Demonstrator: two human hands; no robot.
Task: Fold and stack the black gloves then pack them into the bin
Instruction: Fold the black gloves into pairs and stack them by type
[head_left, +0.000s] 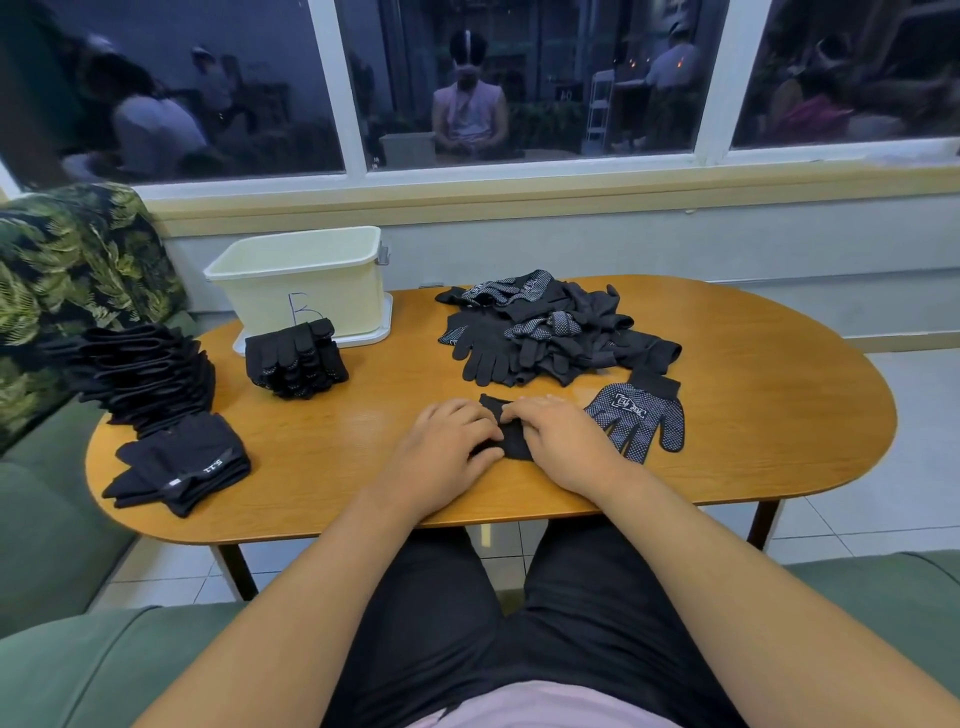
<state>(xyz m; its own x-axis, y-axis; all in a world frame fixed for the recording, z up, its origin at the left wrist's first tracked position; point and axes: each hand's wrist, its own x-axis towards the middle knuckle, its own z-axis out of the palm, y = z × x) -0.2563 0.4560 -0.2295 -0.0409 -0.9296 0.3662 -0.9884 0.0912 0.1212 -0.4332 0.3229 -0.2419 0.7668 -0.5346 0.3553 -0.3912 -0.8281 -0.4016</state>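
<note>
A seated person reaches both forearms over the near edge of an oval wooden table (753, 389), palms down. The left hand (447, 447) and right hand (561, 441) sit side by side, fingers curled onto a black glove (514, 444) that lies on the tabletop between them. Each hand pinches the fabric, and together they cover most of it, so its fold cannot be made out. At twelve o'clock from the hands lies a loose heap of gloves (545, 332). At three o'clock, just beside the right hand, a dotted glove (636, 423) lies flat. At ten o'clock a stack of folded gloves (293, 361) stands just in front of a cream bin (301, 283) marked B. At nine o'clock, black folded piles (156, 395) crowd the table's end, their kind hard to tell.
</note>
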